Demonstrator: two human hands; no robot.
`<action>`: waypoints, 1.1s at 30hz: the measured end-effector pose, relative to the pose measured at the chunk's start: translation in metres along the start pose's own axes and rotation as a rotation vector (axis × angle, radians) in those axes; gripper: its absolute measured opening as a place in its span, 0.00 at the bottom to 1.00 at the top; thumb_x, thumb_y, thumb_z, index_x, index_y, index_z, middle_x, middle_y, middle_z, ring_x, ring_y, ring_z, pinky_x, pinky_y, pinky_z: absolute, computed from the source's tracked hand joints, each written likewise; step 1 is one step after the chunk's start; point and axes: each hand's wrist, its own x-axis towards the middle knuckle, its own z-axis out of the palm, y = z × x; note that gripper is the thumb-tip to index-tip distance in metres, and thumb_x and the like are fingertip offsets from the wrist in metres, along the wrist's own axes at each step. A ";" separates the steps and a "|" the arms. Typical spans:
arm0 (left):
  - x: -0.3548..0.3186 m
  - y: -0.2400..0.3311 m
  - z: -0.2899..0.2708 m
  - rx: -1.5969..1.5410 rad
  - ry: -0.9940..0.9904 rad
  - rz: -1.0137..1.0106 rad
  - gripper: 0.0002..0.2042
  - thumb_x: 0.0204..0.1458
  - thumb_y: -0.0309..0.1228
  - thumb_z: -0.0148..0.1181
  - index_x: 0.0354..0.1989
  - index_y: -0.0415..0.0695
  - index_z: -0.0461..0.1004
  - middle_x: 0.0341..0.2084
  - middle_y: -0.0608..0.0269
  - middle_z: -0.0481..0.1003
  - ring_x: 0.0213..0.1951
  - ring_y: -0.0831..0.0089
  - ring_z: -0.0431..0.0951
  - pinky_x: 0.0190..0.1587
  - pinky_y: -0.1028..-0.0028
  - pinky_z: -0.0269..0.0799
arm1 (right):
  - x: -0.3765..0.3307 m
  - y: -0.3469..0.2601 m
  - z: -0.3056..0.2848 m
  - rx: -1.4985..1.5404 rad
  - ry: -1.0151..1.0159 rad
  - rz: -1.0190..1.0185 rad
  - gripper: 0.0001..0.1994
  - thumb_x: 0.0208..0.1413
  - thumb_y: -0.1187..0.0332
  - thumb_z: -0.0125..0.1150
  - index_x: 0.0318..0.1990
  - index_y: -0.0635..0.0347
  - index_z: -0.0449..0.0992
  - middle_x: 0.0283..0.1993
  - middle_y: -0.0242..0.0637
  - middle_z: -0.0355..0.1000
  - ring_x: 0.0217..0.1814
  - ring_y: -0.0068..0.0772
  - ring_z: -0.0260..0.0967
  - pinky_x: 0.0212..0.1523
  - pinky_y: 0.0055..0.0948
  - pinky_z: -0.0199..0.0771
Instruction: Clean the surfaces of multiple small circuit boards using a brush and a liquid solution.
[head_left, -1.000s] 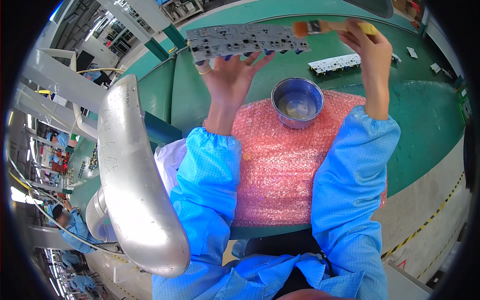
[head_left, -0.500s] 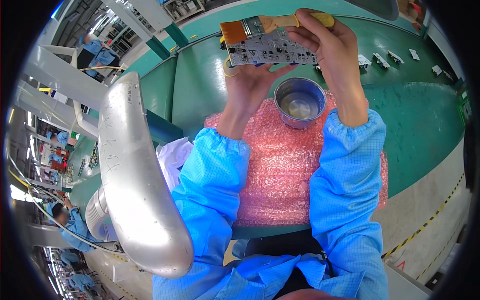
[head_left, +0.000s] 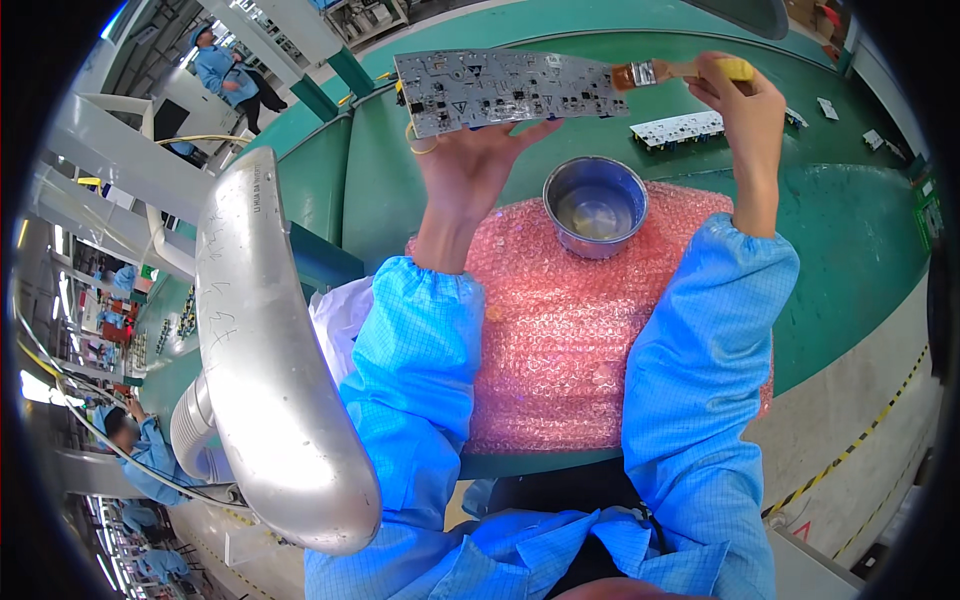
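My left hand [head_left: 470, 165] holds up a long grey circuit board [head_left: 505, 88] from underneath, its component side facing me. My right hand [head_left: 745, 110] grips a flat brush [head_left: 672, 71] with a yellow handle and orange bristles; the bristles touch the board's right end. Below the board a small metal bowl [head_left: 595, 205] with clear liquid stands on a pink bubble-wrap mat [head_left: 580, 320]. Both arms wear blue sleeves.
A green workbench [head_left: 850, 240] carries the mat, another circuit board [head_left: 680, 128] and small parts at the back right. A large silver duct [head_left: 260, 340] curves along my left. Other people in blue stand at the far left and top left. Yellow-black floor tape [head_left: 860, 440] runs at the right.
The brush has moved from the board's left part back to its right end. The board has shifted slightly left and now lies more level in my left hand.
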 end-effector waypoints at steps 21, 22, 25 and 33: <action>-0.003 0.004 0.008 -0.115 -0.036 -0.076 0.40 0.54 0.60 0.45 0.70 0.50 0.48 0.70 0.52 0.47 0.68 0.41 0.50 0.63 0.30 0.45 | -0.006 -0.010 0.008 0.205 -0.122 0.042 0.15 0.57 0.69 0.62 0.46 0.74 0.75 0.43 0.44 0.75 0.44 0.34 0.77 0.50 0.27 0.78; -0.002 0.005 0.007 -0.112 -0.036 -0.074 0.40 0.54 0.60 0.45 0.70 0.50 0.48 0.70 0.52 0.47 0.68 0.41 0.50 0.63 0.30 0.45 | -0.003 -0.008 0.004 0.151 -0.086 0.032 0.15 0.57 0.69 0.62 0.46 0.74 0.75 0.43 0.44 0.75 0.44 0.34 0.77 0.50 0.27 0.78; 0.001 0.007 0.005 -0.003 -0.026 -0.054 0.42 0.53 0.62 0.46 0.71 0.50 0.47 0.70 0.51 0.46 0.68 0.42 0.48 0.64 0.31 0.44 | 0.000 -0.005 -0.008 0.094 0.003 0.002 0.14 0.56 0.70 0.63 0.45 0.74 0.75 0.42 0.43 0.75 0.42 0.35 0.77 0.48 0.27 0.79; 0.000 0.011 0.000 -0.107 -0.035 -0.054 0.45 0.49 0.62 0.51 0.71 0.50 0.45 0.70 0.48 0.44 0.69 0.40 0.45 0.65 0.31 0.41 | -0.001 -0.007 0.001 0.165 -0.035 0.018 0.12 0.55 0.73 0.62 0.43 0.74 0.77 0.39 0.43 0.76 0.39 0.33 0.78 0.45 0.25 0.80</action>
